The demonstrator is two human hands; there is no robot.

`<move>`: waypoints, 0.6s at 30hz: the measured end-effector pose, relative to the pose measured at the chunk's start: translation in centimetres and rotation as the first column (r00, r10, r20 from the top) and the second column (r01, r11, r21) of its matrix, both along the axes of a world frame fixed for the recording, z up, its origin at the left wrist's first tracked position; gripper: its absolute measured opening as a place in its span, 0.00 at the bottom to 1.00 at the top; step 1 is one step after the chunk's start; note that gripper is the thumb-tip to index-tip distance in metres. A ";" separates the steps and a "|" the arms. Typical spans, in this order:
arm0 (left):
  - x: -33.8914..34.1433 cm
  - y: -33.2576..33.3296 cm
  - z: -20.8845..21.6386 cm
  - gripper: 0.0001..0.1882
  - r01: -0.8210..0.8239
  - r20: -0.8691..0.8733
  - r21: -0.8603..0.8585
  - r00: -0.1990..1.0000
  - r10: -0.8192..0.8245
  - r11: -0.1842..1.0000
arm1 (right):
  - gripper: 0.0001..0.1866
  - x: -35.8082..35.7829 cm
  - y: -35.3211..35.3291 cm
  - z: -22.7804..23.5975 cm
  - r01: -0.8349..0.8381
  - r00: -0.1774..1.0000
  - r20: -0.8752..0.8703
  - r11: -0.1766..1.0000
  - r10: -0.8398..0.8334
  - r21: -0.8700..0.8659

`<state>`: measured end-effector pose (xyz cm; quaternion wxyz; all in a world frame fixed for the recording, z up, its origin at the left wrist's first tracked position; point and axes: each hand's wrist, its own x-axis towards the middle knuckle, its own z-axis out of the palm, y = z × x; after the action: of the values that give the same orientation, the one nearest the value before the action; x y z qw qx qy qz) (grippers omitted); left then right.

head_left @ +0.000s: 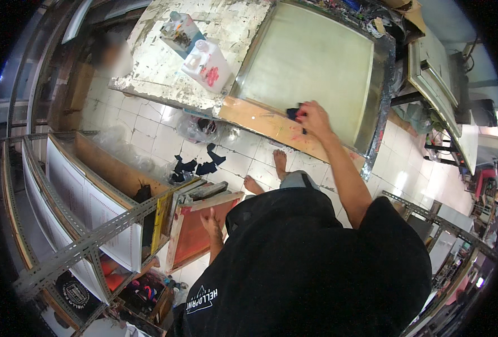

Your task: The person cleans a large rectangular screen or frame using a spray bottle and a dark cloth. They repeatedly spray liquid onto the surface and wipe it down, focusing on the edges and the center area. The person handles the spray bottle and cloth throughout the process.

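My right hand (315, 119) is closed round a dark piece of cloth (293, 113), with a bit of red showing at the fingers. It is over the near edge of a large framed screen (311, 62), beside a tan wooden strip (260, 119). At my left side, my left hand (211, 223) hangs low with its fingers apart and holds nothing I can see. Right behind its fingers stands a smaller frame with an orange-red mesh (190, 238); whether they touch it, I cannot tell.
A white jug (207, 64) and a blue-white container (181, 33) stand on the paint-stained table (148, 62). Dark scraps (207, 167) and a plastic bag (195, 128) lie on the tiled floor. A metal rack (100, 238) with boxes is at my left. A blurred person (114, 53) is far left.
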<state>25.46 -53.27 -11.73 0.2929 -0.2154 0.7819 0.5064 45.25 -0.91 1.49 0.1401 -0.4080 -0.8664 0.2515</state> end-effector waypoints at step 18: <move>2.6 37.4 16.5 0.30 0.890 -0.542 -0.425 -0.107 -0.834 0.162 | 0.06 16.4 2.8 -2.1 0.500 0.861 -0.251 0.826 -0.442 0.261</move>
<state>28.02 -15.87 4.75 0.2425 0.5597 0.7493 0.2580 61.63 1.89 -0.57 0.3392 -0.5575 -0.7508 0.1022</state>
